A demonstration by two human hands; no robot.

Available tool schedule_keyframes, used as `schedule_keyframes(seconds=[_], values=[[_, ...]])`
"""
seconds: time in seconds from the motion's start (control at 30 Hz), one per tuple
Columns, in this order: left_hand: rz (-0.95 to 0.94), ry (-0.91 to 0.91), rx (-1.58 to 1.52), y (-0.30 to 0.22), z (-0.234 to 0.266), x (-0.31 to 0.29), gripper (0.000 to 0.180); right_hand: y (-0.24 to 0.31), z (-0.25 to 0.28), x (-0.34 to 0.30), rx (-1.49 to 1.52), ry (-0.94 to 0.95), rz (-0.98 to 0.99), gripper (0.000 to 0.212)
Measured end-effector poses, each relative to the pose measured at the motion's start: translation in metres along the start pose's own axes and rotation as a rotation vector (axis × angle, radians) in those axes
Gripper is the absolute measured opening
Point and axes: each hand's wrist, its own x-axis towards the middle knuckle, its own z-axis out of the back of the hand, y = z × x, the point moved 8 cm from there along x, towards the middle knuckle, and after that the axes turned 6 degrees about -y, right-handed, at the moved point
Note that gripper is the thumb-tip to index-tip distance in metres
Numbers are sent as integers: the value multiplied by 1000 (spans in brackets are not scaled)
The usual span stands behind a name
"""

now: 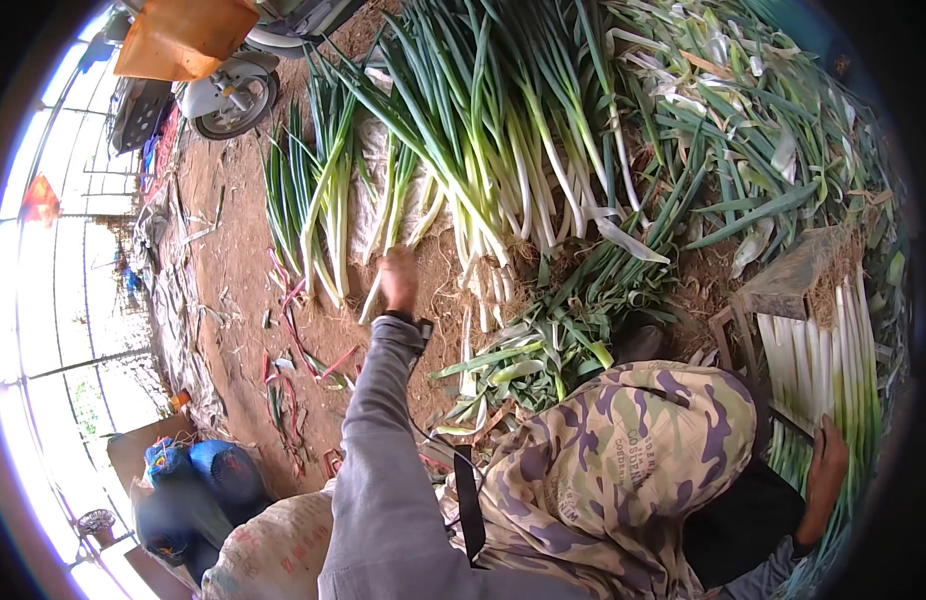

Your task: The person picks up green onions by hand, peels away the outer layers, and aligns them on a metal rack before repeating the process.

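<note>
My left hand [399,280], at the end of a grey sleeve, reaches out to the row of spring onions on the ground. Its fingers are closed around a spring onion [371,304], whose white end sticks out beside them. Ahead lies a broad heap of spring onions [503,150], green tops pointing away and white, rooted ends toward me. Far to the right, my right hand [828,470] is closed at the side of a bundle of spring onions [818,360]. A dark strip [791,420] runs up to those fingers; what it is I cannot make out.
Stripped leaves [763,130] pile up at the far right, with more trimmings [573,320] in the middle. A wooden frame [748,335] stands by the bundle. Camouflage cloth [623,450] covers the near middle. A sack [283,550] and a motorbike [233,95] are at left.
</note>
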Motion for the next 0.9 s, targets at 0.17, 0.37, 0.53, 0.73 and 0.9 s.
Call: schedule_keyframes(seconds=[0.17,0.37,0.53,0.73,0.9], values=[[-12,179,-400,-104,-75,-60,67,-2,0,-2,-23,14,-23,31],[-70,337,-727,-109,-78,-45,47,15,-5,1,-10,35,-33,32],[41,560,-873,-104,-50,-54,33,0,-2,-8,-40,5,-4,33],[79,467,-706,-41,-2,-4,40,-2,-5,-8,-14,12,-8,32],[-248,141,-140,-1,68,55,43,14,-14,0,29,42,15,32]])
